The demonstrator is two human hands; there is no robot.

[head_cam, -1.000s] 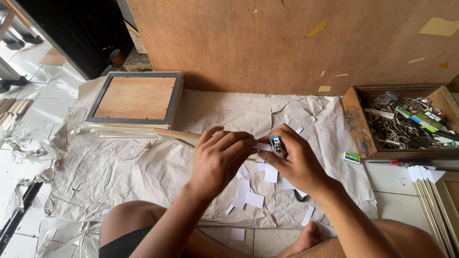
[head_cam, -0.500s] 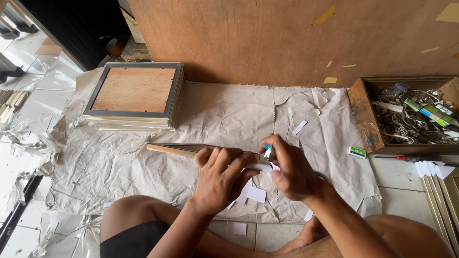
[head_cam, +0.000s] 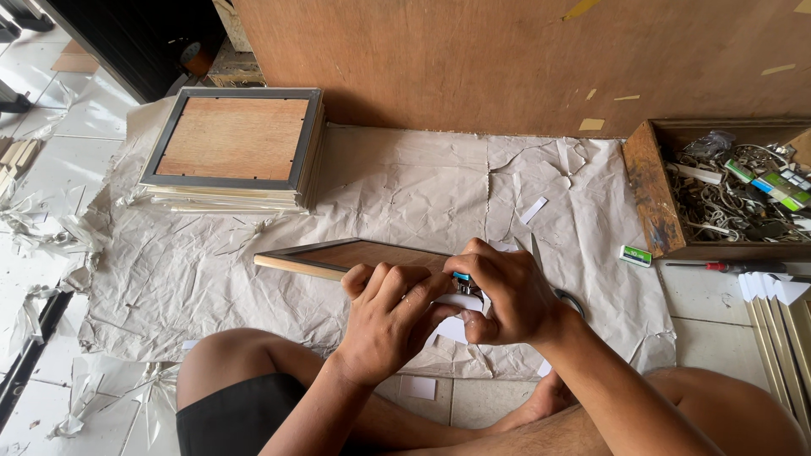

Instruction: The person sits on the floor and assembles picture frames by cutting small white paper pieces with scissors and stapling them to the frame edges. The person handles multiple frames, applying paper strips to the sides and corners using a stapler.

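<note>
The head view shows the left hand (head_cam: pixel 384 325) holding a picture frame (head_cam: pixel 338 256) tipped up on the paper-covered floor, while the right hand (head_cam: pixel 507 295) pinches a small blue-topped tool (head_cam: pixel 461 280) at its edge. The fixing step looks underway; next needs a steady press.

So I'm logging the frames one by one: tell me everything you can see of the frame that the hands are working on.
The picture frame stands on edge on the crumpled paper sheet, leaning so its brown board back shows. Its outer edge looks like pale wood, with a dark moulding around the board. It stretches leftward from the hands; its right end is hidden behind them. The left hand grips its near rim from above, and the right hand holds a small blue-tipped tool against it.
</note>
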